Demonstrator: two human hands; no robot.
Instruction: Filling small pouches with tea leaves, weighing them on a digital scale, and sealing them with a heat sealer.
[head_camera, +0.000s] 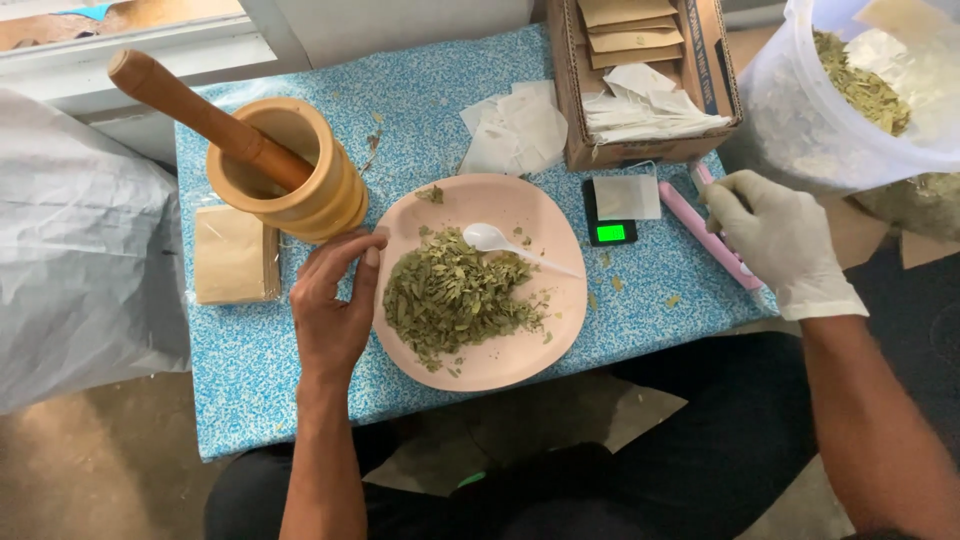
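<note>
While gloved right hand (785, 240) covers pink tool (712, 232), grip seems closed.

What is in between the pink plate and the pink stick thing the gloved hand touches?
In the head view, a small black scale with a green screen sits between the pink plate and the pink tool under the gloved right hand, a white sachet lying on it.

We see a brown cardboard box (640, 85) of tan and white sachets at the table's far edge; before it, a small black scale (610, 215) with a glowing green screen (611, 233). A clear-wrapped tan packet stack (232, 255) lies left.
</note>
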